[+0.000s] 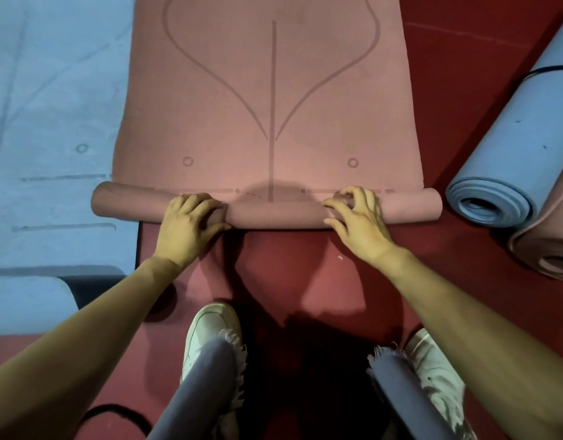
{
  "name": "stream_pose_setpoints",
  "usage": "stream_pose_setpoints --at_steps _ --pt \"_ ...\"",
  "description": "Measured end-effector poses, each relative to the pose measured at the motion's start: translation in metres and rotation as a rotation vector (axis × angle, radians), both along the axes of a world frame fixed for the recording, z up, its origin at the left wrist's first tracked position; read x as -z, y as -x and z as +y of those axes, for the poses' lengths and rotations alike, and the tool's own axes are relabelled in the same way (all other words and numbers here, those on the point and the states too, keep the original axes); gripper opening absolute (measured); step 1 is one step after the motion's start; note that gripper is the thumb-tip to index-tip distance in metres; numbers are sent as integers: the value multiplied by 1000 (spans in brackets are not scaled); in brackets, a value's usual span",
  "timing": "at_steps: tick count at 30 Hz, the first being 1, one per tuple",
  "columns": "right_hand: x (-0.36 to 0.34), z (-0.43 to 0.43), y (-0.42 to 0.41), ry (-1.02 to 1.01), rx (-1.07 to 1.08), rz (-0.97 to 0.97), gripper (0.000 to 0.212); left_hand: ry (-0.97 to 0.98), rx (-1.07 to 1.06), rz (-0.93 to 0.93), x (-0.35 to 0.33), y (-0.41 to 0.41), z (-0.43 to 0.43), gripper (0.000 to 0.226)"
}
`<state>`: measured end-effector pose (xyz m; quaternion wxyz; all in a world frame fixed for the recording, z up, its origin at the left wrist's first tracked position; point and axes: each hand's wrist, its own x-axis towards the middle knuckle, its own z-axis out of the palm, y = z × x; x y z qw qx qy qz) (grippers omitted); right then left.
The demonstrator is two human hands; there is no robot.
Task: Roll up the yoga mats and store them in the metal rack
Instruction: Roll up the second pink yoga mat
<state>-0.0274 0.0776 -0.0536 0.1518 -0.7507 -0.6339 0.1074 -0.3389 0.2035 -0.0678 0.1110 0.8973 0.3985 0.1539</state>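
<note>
Mat [337, 106] in pink, far end off-frame

A dark red floor [470, 90] is crossed at upper right by a faint pale seam [448, 32], with a small light speck [339, 257] near the middle, a black cord [115, 408] looping at lower left, and heavy shadow pooled along the bottom

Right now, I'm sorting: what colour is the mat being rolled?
Pink yoga mat, darker lines; head view.

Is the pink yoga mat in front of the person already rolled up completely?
No: only the near end of the pink yoga mat is rolled, under the left hand and right hand; the rest lies flat.
</note>
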Motion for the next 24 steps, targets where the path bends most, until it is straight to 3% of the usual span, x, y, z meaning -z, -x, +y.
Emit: stream_pose_setpoints --at_steps 5,8,12,18,24 --pt "4 2 9 -126 34 -165 34 86 5 64 -7 -9 18 75" --pt "11 -2 10 -206 13 -163 26 16 13 88 -7 -13 20 77" --pt "4 5 0 -63 -76 -66 42 -41 -15 154 -5 -16 23 77" --pt "-14 31 -17 47 -130 33 35 -29 -34 59 -5 -18 30 59" --pt "-19 39 -19 138 -77 111 39 62 10 14 -4 -12 39 66"
